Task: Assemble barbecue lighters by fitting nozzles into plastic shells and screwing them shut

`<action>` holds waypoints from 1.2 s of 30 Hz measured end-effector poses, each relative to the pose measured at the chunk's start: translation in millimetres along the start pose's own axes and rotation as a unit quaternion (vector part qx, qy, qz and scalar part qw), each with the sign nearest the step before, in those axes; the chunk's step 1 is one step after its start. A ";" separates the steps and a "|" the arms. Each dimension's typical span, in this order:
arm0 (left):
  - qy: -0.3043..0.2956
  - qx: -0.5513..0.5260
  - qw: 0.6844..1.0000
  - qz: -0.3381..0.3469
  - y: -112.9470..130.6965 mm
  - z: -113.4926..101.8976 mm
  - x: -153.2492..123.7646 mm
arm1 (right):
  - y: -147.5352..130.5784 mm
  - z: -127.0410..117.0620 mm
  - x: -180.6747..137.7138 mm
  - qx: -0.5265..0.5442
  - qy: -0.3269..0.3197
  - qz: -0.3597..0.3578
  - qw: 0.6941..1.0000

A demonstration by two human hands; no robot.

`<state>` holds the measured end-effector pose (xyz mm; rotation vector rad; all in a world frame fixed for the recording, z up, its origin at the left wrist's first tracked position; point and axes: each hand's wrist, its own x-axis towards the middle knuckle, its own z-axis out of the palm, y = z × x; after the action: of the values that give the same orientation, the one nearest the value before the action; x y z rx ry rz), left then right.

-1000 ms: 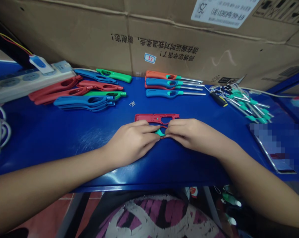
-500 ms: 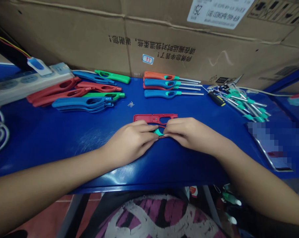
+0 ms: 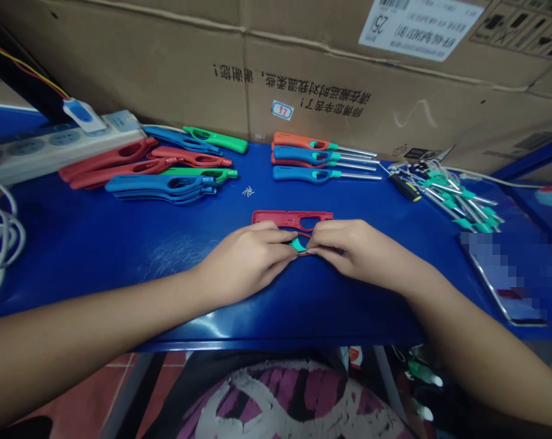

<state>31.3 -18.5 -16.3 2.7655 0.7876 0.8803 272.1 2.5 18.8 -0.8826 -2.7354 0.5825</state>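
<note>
In the head view, my left hand (image 3: 252, 259) is closed, its thumb and fingertips pinching at a teal-green trigger (image 3: 297, 244). The trigger sits in a red lighter handle shell (image 3: 305, 253), which my fingers mostly cover. From the other side, my right hand (image 3: 349, 247) pinches the same shell close to the trigger's right edge; exactly what lies between its fingertips is hidden. Just behind both hands, a matching red shell half (image 3: 276, 217) lies flat on the blue table with its inner side up.
Red, blue and green handle shells (image 3: 161, 188) lie at left beside a power strip (image 3: 38, 146). Behind are stacked lighters (image 3: 303, 175) and small pins (image 3: 248, 191). At right are metal-tube parts (image 3: 463, 195), a screwdriver (image 3: 404, 186) and a phone (image 3: 504, 280). A cardboard box (image 3: 166, 73) borders the back.
The camera view has shifted slightly, so the things on the table appear a little further right. Both hands keep nearly the same pinch around the trigger and shell.
</note>
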 end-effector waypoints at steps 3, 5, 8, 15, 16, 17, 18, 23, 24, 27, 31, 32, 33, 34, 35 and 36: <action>-0.001 0.011 1.000 0.003 0.1 -0.1 -0.4 | -1.4 0.0 -0.4 -0.014 -0.007 -0.002 1.000; -0.004 0.027 1.000 0.007 0.1 0.0 -0.5 | -1.8 0.7 -0.6 -0.025 -0.012 -0.002 1.000; -0.009 0.052 0.999 0.012 0.4 0.4 -0.8 | -1.8 1.9 -0.9 -0.041 -0.018 0.000 0.999; -0.016 0.048 0.999 0.012 0.0 -0.9 -2.2 | 1.5 0.3 -1.1 -0.014 -0.001 -0.010 1.000; -0.017 0.043 0.999 0.009 -0.3 -1.4 -2.2 | 1.8 0.1 -0.9 -0.010 0.001 -0.012 1.000; -0.019 0.039 0.999 0.007 -0.5 -2.0 -2.0 | 1.9 0.1 -0.6 -0.008 0.002 -0.012 1.000; -0.021 0.036 0.999 0.006 -0.8 -2.4 -1.9 | 1.8 0.2 -0.3 -0.008 0.001 -0.010 1.000; -0.014 0.047 0.999 0.011 -2.0 -4.0 -2.2 | -0.6 1.4 -1.3 -0.030 -0.016 0.004 0.999; -0.011 0.050 0.999 0.012 -2.1 -4.3 -2.4 | -1.0 1.5 -2.0 -0.034 -0.019 0.004 0.999; -0.007 0.054 0.998 0.014 -2.0 -5.6 -2.5 | -1.7 0.9 -4.4 -0.051 -0.028 0.001 0.998; -0.018 0.048 0.999 0.013 -1.0 -7.6 -1.2 | -1.1 -1.3 -5.6 -0.084 -0.032 -0.011 0.996; -0.020 0.049 0.999 0.012 -0.8 -8.1 -0.8 | -0.7 -1.9 -5.5 -0.081 -0.031 -0.014 0.996; -0.022 0.051 0.998 0.012 -0.6 -8.6 -0.5 | -0.1 -2.4 -5.3 -0.072 -0.029 -0.016 0.997; -0.025 0.054 0.998 0.011 -0.4 -9.2 -0.2 | 0.5 -2.8 -5.0 -0.060 -0.027 -0.018 0.998; -0.028 0.056 0.998 0.010 -0.1 -9.7 0.0 | 1.1 -3.1 -4.8 -0.048 -0.025 -0.018 0.998; -0.030 0.058 0.998 0.011 0.1 -10.2 0.2 | 1.6 -3.3 -4.7 -0.038 -0.023 -0.018 0.999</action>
<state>25.6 -18.7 -7.8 2.8913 0.8264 0.7754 277.7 1.9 20.7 -0.8464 -2.8257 0.5016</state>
